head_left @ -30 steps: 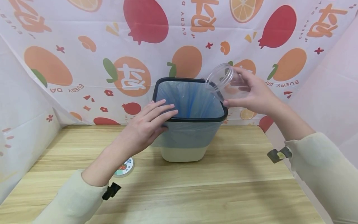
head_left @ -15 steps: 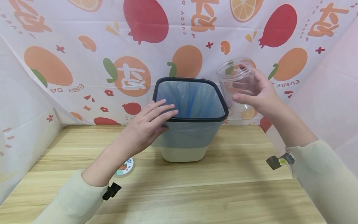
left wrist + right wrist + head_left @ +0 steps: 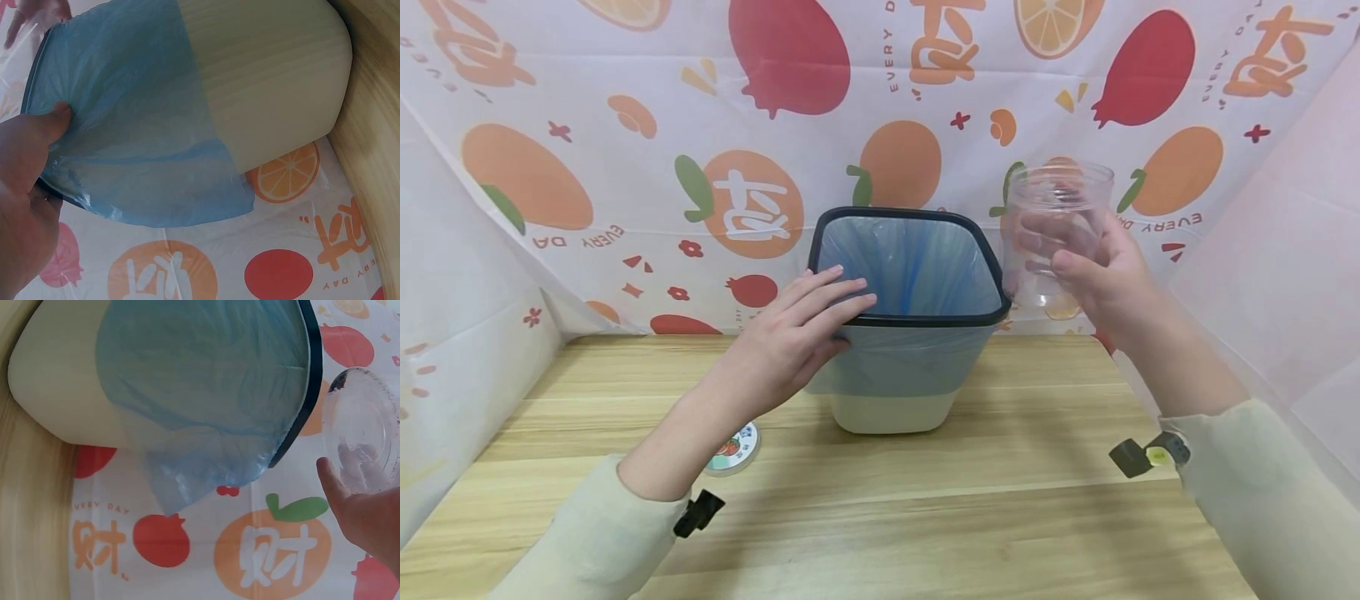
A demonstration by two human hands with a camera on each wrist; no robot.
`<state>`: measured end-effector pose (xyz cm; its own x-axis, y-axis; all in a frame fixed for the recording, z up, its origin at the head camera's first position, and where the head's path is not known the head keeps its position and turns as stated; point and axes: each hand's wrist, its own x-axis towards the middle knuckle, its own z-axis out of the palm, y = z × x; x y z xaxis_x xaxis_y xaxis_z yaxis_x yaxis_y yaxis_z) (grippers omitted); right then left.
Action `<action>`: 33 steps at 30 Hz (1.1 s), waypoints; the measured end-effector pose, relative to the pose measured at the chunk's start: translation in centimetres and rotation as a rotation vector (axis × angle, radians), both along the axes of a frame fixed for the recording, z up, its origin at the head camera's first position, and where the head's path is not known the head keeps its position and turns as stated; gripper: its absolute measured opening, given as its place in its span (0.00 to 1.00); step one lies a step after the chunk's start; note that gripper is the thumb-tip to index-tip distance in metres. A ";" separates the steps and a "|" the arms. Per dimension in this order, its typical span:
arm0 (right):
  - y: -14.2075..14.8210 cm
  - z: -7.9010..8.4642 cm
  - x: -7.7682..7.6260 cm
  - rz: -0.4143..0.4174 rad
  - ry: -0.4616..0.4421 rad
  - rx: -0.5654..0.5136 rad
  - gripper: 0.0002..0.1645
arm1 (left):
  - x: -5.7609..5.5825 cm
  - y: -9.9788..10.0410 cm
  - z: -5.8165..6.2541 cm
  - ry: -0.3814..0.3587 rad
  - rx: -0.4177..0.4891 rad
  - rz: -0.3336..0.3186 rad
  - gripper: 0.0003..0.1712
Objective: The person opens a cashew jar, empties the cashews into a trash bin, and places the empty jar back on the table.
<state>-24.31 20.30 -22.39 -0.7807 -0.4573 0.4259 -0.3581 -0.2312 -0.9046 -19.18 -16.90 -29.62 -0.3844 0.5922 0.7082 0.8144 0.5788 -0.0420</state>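
Note:
A cream trash can (image 3: 895, 412) with a black rim stands at the back of the table, lined with a translucent blue bag (image 3: 917, 362) folded over its edge. My left hand (image 3: 790, 337) grips the rim at the near left corner, fingers over the inside and thumb outside on the bag (image 3: 144, 119). To the right of the can, my right hand (image 3: 1116, 279) holds a clear plastic jar (image 3: 1052, 225) upright, its open mouth up and no lid on it. In the right wrist view the jar's round bottom (image 3: 359, 428) shows beside the black rim.
A round lid (image 3: 735, 450) with a printed picture lies on the wooden table (image 3: 925, 517), partly behind my left forearm. A fruit-print cloth (image 3: 647, 175) hangs close behind the can, with pale cloth at both sides.
My right hand has moved the jar from tilted over the can's rim out to the right and turned it upright. The left hand stays on the rim.

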 end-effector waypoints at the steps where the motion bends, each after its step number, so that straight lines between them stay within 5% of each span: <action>1: 0.1 -0.3 0.0 0.010 -0.017 -0.025 0.40 | 0.0 0.0 0.0 -0.001 -0.001 0.001 0.40; 25: 3.7 -6.1 1.1 -0.048 -0.163 -0.306 0.40 | -0.2 0.0 -0.1 -0.004 0.009 0.000 0.40; 33: 4.7 -8.5 1.4 -0.100 -0.192 -0.295 0.44 | -0.2 0.0 0.0 -0.003 0.009 0.001 0.40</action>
<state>-22.90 25.00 -30.88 -0.8938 -0.2540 0.3697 -0.2223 -0.4651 -0.8569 -19.35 -16.86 -29.67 -0.3871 0.5859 0.7120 0.8142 0.5796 -0.0344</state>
